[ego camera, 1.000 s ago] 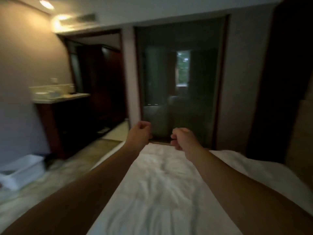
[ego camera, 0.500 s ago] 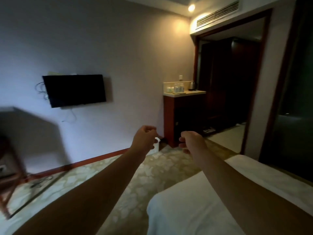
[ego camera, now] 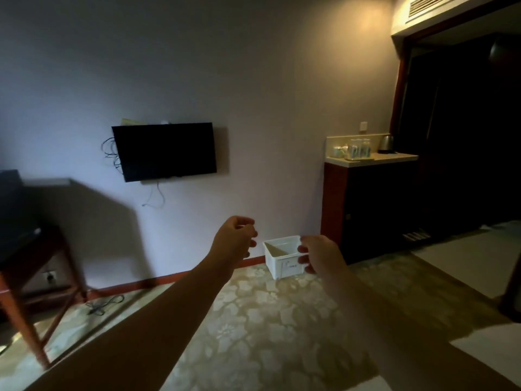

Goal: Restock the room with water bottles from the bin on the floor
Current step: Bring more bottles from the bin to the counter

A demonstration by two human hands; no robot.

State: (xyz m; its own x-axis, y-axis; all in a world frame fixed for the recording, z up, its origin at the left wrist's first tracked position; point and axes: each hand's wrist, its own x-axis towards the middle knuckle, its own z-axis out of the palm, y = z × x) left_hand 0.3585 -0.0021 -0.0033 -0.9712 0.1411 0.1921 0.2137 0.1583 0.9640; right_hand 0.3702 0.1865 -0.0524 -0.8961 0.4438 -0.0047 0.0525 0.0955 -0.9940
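Observation:
A white plastic bin (ego camera: 282,256) stands on the floor against the far wall, beside a dark cabinet; its inside looks bare from here. Several water bottles (ego camera: 359,149) stand on the cabinet's pale counter top (ego camera: 394,158) next to a kettle (ego camera: 385,143). Both my arms reach forward at chest height. My left hand (ego camera: 234,239) is loosely curled with nothing in it, left of the bin in the image. My right hand (ego camera: 318,253) is also loosely curled and empty, overlapping the bin's right edge in the view but well short of it.
A black TV (ego camera: 165,151) hangs on the wall with cables dangling. A wooden table (ego camera: 31,258) stands at the left, a cord on the patterned carpet near it. A white bed corner (ego camera: 479,359) lies at the lower right. A dark doorway opens at the right.
My view has swung left from the bed and glass door to the TV wall, bringing the bin and cabinet into view. Both hands stay raised and curled.

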